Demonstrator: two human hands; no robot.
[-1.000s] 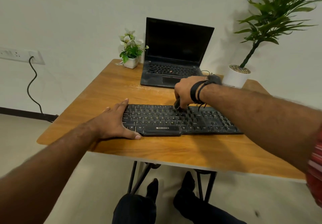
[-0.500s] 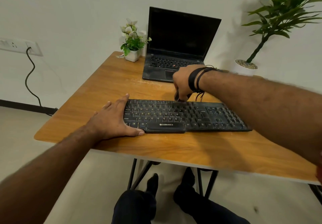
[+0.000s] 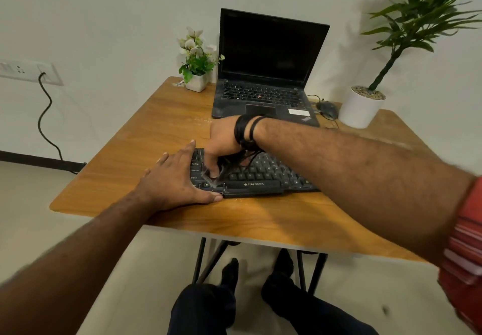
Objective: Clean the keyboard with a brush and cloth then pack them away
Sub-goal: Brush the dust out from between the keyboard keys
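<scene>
step: brushing the keyboard, working its left end; cloth pass and packing away not yet done, I judge.
keyboard: lies flat near the front edge of the surface, long side parallel to that edge, left-of-centre.
right hand: fingers clenched round the brush, reaching across from the right; bristles point down onto the lower-left keys, blurred, so exact contact is hard to read.
left hand: fingers released, spread flat, palm on the surface at the keyboard's left end, thumb along its front edge. Pinning it, not gripping.
how to do it well: short strokes along the key rows, bristles tilted into the gaps, light pressure so no keycap lifts. Sweep debris toward the front edge, away from the laptop. Left hand's fingertips overlap the leftmost keys, so I'd shift it to reach those.
cloth: not visible.
behind: laptop open, at the back edge, close behind the keyboard.
back-left: small flower pot, beside the laptop.
back-right corner: mouse with cable, then a large potted plant.
obstruction: wrist cords dangle over the keys and could snag; my right forearm hides the keyboard's right end.
</scene>
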